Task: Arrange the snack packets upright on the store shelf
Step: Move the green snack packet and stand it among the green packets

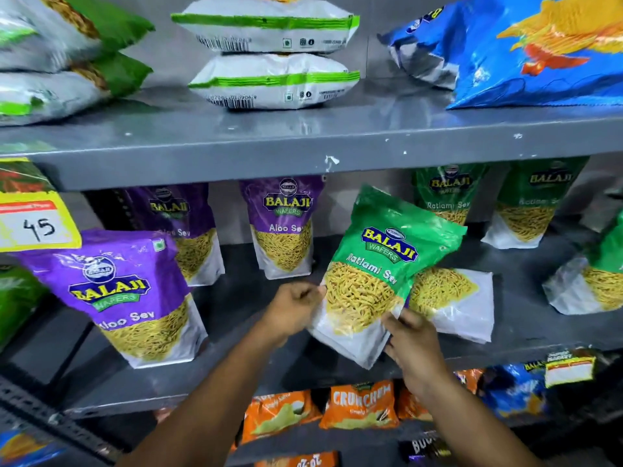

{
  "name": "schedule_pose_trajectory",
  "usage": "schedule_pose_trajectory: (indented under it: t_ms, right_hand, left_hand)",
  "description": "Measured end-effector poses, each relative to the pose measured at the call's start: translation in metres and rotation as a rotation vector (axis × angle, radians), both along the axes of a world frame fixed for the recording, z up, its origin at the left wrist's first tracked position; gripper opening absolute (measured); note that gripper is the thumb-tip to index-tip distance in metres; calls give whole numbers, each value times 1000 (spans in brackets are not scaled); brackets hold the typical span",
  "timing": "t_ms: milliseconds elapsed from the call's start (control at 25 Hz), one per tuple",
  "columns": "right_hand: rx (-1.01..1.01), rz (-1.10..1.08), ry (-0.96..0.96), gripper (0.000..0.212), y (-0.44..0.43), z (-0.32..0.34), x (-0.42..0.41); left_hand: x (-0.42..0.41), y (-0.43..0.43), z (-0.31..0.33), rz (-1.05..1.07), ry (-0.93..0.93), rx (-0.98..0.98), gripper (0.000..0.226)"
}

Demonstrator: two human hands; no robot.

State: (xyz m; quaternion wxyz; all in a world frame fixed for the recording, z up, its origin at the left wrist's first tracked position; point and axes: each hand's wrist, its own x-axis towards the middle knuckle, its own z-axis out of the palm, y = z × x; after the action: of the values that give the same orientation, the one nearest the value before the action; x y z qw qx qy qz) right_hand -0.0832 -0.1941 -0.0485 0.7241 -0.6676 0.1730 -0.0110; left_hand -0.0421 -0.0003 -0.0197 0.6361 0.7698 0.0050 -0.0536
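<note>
Both hands, the left hand (296,306) and right hand (413,338), pinch the tilted green Ratlami Sev packet (381,264) by its lower corners above the middle shelf (236,372), and set down leaning it could topple onto the packet behind (455,298).

bare shelf (236,308) between purple packet (128,294) and tilted green packet (377,264); another green packet (455,298) crowds behind.

1. Both hands, left hand (293,306) and right hand (416,342), grip a tilted green Ratlami Sev packet (381,264) over the middle shelf (236,375).
2. A purple Aloo Sev packet (124,294) stands at nine o'clock.
</note>
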Motion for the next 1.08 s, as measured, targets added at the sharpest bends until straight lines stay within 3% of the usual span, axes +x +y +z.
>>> schedule_pose_trajectory:
  t_ms: [160,280,680,1080]
  right_hand:
    - [-34,-38,-164,11,-6,19,4]
    - [-60,-39,-220,14,-19,30,13]
    - [-130,-9,-388,22,-157,81,38]
    - [-108,-2,-343,25,-270,78,60]
  left_hand:
    - [-23,-1,19,-55,-93,-194,20]
    - [-33,-11,24,-39,-103,-313,22]
    - [-44,-163,44,-53,-78,-347,32]
    - [-42,-309,24,133,-175,-297,25]
